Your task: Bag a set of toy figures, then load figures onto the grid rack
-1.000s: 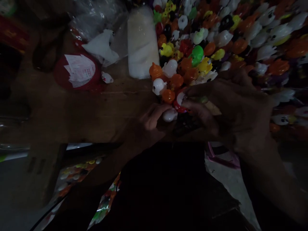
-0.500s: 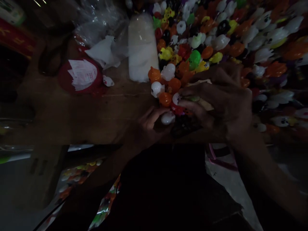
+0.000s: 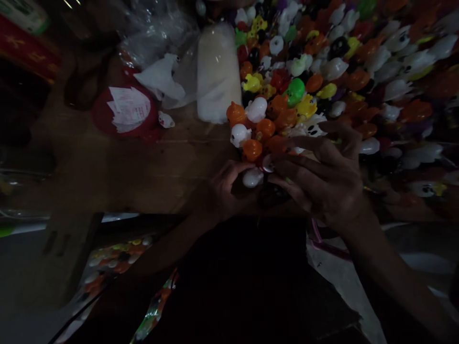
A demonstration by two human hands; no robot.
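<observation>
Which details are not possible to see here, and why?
In the head view:
Most of the red-and-white piece: behind the right hand.
Whether the left hand grips the white toy: shadow.
Print on the paper slips: too small, dim.
Extent of the toy pile: cut off by top and right edges.

Leftward from the fingers of the left hand (image 3: 228,191), can pass over bare tabletop (image 3: 158,169) toward the red container (image 3: 102,112). Ahead of those fingers, meets the pale bundle (image 3: 218,71). Ahead and right of the right hand (image 3: 322,184)'s fingers, runs into heaped toys (image 3: 296,91). Between both hands' fingertips, bumps against a white toy (image 3: 253,178).
</observation>
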